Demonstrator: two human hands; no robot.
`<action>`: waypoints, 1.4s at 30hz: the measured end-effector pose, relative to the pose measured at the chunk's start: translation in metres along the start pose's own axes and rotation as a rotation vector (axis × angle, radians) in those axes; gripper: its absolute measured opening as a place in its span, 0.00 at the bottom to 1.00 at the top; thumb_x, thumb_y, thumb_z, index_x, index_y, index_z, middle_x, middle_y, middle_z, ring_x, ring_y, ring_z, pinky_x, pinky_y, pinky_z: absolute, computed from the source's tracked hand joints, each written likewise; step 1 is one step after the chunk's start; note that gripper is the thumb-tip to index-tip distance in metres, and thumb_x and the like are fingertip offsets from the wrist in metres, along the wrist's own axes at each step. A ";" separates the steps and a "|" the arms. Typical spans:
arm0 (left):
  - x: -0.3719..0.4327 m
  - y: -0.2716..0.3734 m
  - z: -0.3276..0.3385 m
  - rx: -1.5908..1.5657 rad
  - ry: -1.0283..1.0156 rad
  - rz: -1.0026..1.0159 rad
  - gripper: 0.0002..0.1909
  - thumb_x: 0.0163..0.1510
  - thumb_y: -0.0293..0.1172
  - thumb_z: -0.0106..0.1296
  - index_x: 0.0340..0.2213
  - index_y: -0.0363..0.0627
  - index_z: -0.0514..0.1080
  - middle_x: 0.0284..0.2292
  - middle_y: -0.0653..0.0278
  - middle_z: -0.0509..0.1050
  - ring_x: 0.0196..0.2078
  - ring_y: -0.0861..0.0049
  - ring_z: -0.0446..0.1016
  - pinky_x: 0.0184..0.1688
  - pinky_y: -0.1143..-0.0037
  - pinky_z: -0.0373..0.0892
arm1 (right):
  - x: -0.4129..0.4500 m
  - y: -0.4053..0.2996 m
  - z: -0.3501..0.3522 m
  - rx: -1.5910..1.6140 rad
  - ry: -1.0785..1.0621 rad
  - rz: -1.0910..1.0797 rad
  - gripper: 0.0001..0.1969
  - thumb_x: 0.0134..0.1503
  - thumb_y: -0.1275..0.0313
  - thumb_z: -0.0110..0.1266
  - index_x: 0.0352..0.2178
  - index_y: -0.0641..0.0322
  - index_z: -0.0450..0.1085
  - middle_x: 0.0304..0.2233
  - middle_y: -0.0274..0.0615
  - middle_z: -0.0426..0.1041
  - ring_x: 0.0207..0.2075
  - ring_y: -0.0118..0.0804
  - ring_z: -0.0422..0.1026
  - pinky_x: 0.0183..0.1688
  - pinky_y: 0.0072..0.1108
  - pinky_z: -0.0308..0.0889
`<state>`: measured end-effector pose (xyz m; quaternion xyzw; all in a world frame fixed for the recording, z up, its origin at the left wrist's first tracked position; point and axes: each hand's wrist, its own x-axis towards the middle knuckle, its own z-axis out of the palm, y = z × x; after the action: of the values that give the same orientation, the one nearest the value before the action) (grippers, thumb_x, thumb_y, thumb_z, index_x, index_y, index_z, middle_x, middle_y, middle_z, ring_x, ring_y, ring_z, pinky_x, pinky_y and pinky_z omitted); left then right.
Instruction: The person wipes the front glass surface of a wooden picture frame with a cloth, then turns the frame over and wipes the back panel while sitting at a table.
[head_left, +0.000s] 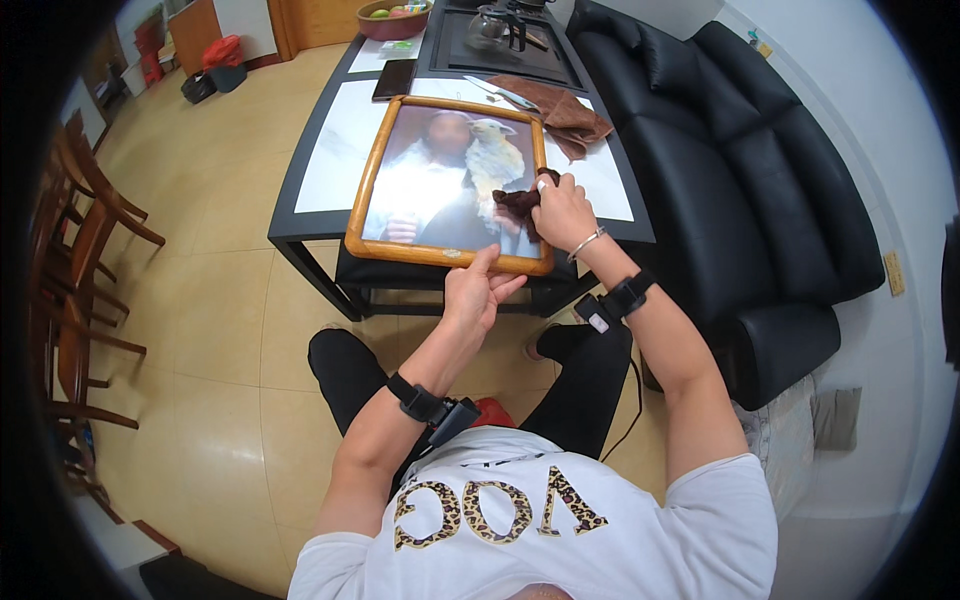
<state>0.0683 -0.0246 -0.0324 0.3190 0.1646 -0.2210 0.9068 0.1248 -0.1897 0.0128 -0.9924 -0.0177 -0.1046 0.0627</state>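
A wood-framed picture (427, 176) leans over the near edge of the table, tilted towards me; it shows a person and a lamb behind a glossy surface with glare. My left hand (476, 289) grips the lower rail of its frame, thumb on the front and fingers below. In my right hand (564, 214) is a bunched dark brown cloth (517, 201), which lies against the picture's lower right part and the right rail. A lighter brown cloth (574, 120) lies crumpled on the table behind the frame, beside a knife (499, 94).
The black-edged table (326, 172) has a white top. A dark phone (394, 79), a glass pot (491, 30) and a fruit bowl (392, 21) stand farther back on it. To the right is a black sofa (720, 172); wooden chairs (90, 292) stand left.
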 end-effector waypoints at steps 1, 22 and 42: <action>-0.002 0.002 0.001 -0.003 0.002 0.002 0.12 0.55 0.29 0.52 0.36 0.30 0.66 0.35 0.52 0.73 0.38 0.57 0.76 0.39 0.63 0.77 | 0.010 0.001 0.002 -0.012 -0.019 0.025 0.16 0.49 0.70 0.50 0.40 0.62 0.65 0.39 0.59 0.64 0.39 0.62 0.68 0.41 0.43 0.67; -0.019 0.012 -0.008 0.030 -0.051 0.002 0.21 0.55 0.33 0.51 0.45 0.30 0.63 0.42 0.49 0.72 0.42 0.59 0.75 0.43 0.67 0.75 | 0.176 0.036 0.042 -0.044 -0.060 0.324 0.22 0.56 0.68 0.45 0.52 0.62 0.57 0.50 0.65 0.61 0.50 0.67 0.64 0.53 0.42 0.62; -0.026 0.042 -0.038 0.076 -0.065 0.156 0.17 0.59 0.36 0.48 0.42 0.35 0.62 0.39 0.53 0.72 0.40 0.64 0.76 0.42 0.68 0.76 | 0.126 0.000 0.030 -0.010 -0.106 -0.157 0.20 0.53 0.60 0.52 0.50 0.35 0.69 0.49 0.39 0.66 0.51 0.50 0.61 0.54 0.39 0.54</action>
<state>0.0612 0.0373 -0.0280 0.3576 0.1013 -0.1658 0.9134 0.2545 -0.1826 0.0101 -0.9924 -0.0981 -0.0563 0.0482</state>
